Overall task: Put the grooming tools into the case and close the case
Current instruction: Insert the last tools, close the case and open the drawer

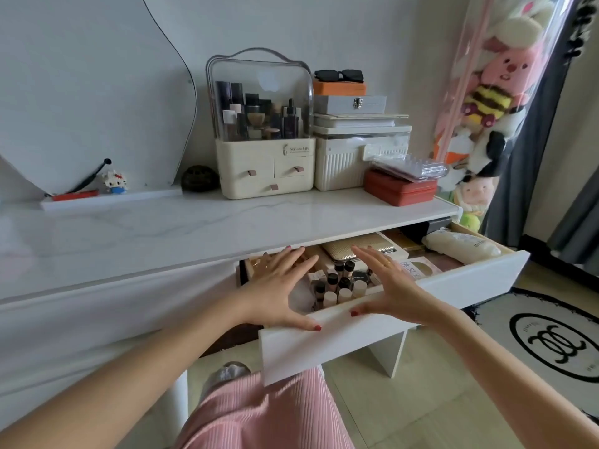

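Observation:
A white drawer (421, 286) stands pulled out from under the marble tabletop (162, 228). Inside it, at the back middle, lies a gold textured case (348, 249), lid down. My left hand (278, 286) reaches over the drawer's left part with straight fingers, its thumb resting on the drawer's front edge. My right hand (389, 283) hovers over the middle, fingers straight and pointing at the gold case, thumb on the same edge. Neither hand holds anything. No loose grooming tools can be made out.
Small bottles (340, 283) fill the drawer's front; a white pouch (460, 244) lies at its right. On the tabletop stand a cosmetics organiser (262, 131), stacked boxes (356, 150) and a red box (400, 189). A mirror (90, 85) leans at left. A rug (544, 338) covers the floor.

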